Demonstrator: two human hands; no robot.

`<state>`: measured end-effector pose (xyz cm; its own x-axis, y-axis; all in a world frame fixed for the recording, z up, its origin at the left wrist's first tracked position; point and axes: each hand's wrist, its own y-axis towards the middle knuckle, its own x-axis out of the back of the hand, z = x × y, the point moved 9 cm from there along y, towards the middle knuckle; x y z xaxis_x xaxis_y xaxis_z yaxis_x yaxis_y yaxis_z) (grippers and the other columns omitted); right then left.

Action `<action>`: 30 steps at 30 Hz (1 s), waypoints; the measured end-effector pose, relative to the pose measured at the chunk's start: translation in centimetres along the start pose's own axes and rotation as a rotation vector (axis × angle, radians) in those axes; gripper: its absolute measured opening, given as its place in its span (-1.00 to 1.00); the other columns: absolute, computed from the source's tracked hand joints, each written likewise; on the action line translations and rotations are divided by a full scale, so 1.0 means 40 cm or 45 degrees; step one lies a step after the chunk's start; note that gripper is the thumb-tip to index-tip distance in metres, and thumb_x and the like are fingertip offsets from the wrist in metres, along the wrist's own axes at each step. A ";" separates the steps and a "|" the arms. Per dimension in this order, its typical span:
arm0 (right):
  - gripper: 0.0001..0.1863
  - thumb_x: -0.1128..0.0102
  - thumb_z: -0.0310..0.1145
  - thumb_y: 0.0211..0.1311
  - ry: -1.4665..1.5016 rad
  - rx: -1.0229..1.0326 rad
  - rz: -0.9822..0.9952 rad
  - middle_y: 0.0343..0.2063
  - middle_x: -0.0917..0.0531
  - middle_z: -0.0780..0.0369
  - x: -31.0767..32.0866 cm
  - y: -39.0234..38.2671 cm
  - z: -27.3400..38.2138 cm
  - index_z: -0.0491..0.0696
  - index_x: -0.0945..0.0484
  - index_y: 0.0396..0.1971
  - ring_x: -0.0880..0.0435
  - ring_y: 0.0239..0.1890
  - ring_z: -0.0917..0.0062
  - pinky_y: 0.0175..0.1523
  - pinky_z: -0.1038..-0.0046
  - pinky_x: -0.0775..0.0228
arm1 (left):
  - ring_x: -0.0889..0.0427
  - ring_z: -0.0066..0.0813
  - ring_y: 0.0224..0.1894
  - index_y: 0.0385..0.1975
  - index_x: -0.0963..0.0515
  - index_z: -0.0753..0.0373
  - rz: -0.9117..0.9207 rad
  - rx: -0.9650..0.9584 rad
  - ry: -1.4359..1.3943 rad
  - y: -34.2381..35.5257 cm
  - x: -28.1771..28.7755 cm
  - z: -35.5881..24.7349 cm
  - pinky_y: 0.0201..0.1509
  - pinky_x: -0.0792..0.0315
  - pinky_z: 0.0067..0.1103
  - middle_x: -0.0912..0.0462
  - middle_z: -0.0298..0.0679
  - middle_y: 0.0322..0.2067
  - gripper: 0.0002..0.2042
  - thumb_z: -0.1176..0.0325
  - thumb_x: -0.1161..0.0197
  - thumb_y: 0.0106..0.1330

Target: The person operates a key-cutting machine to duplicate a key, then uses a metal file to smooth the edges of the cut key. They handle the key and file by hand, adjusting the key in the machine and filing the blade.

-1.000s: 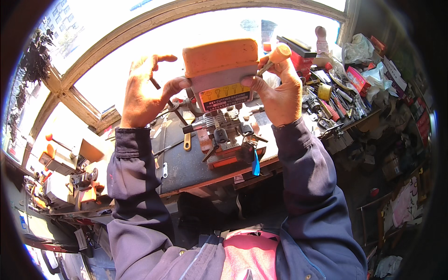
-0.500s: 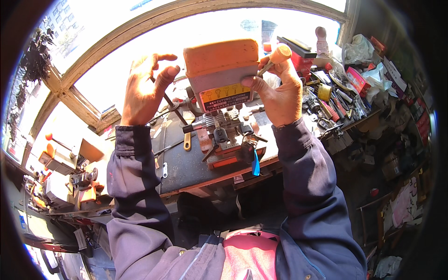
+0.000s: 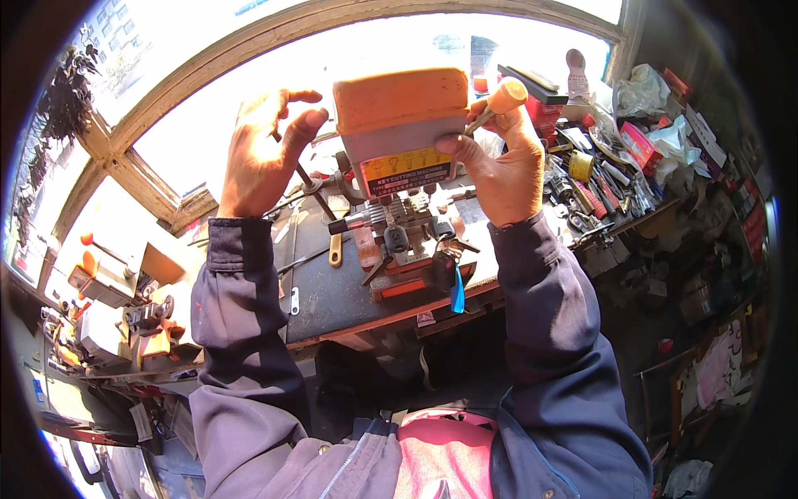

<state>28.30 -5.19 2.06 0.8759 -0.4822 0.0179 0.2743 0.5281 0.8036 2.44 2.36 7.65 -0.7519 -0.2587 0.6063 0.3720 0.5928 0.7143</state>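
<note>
My left hand (image 3: pixel 262 158) is raised left of the key-cutting machine (image 3: pixel 399 216), index finger bent outward and thumb apart. A dark lever (image 3: pixel 309 187) runs up behind it; I cannot tell whether my fingertips touch it. My right hand (image 3: pixel 505 170) grips a tool with a round orange wooden handle (image 3: pixel 507 96) at the upper right of the machine, thumb against the grey front of its orange-topped housing (image 3: pixel 401 98). Below the housing, keys with dark heads (image 3: pixel 396 237) sit at the clamps, and a blue tag (image 3: pixel 457 291) hangs from one.
The dark mat (image 3: pixel 324 299) covers the bench's front, with a yellow-handled tool (image 3: pixel 336 249) on it. Piled tools (image 3: pixel 594 191) and plastic bags (image 3: pixel 640 91) crowd the right. More small machines (image 3: pixel 145 324) stand at left, and keys (image 3: pixel 66 108) hang by the window.
My left thumb has lifted off the housing and sits higher, apart from it. My right hand keeps its grip. The whole view has shifted slightly.
</note>
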 end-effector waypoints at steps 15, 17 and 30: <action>-0.40 -0.65 -0.51 0.00 0.000 -0.008 0.003 -0.19 -0.66 0.26 -0.001 -0.001 0.002 -0.14 -0.51 0.05 -0.66 -0.06 0.52 0.02 0.43 -0.60 | -0.50 -0.14 -0.02 -0.01 -0.66 0.26 -0.006 -0.023 0.034 0.004 -0.003 0.004 0.07 -0.43 -0.28 -0.59 -0.02 -0.14 -0.21 -0.49 -0.09 0.34; -0.40 -0.65 -0.51 0.00 0.028 -0.038 0.005 -0.19 -0.66 0.26 -0.002 -0.002 -0.004 -0.14 -0.51 0.05 -0.66 -0.06 0.52 0.02 0.43 -0.60 | -0.50 -0.15 -0.01 -0.01 -0.67 0.26 -0.014 -0.031 0.037 0.004 -0.001 0.002 0.07 -0.43 -0.28 -0.59 -0.03 -0.14 -0.21 -0.49 -0.10 0.34; -0.38 -0.67 -0.46 -0.01 -0.039 0.009 0.011 -0.22 -0.67 0.27 -0.001 0.001 0.002 -0.13 -0.51 0.05 -0.65 -0.08 0.53 0.02 0.43 -0.57 | -0.52 -0.12 -0.01 -0.01 -0.66 0.25 -0.014 -0.025 0.024 0.005 -0.006 0.013 0.08 -0.44 -0.27 -0.60 -0.02 -0.11 -0.25 -0.45 -0.14 0.34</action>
<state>28.25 -5.21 2.12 0.8658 -0.4986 0.0432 0.2637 0.5279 0.8073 2.42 2.93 7.49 -0.7456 -0.2793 0.6050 0.3750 0.5747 0.7274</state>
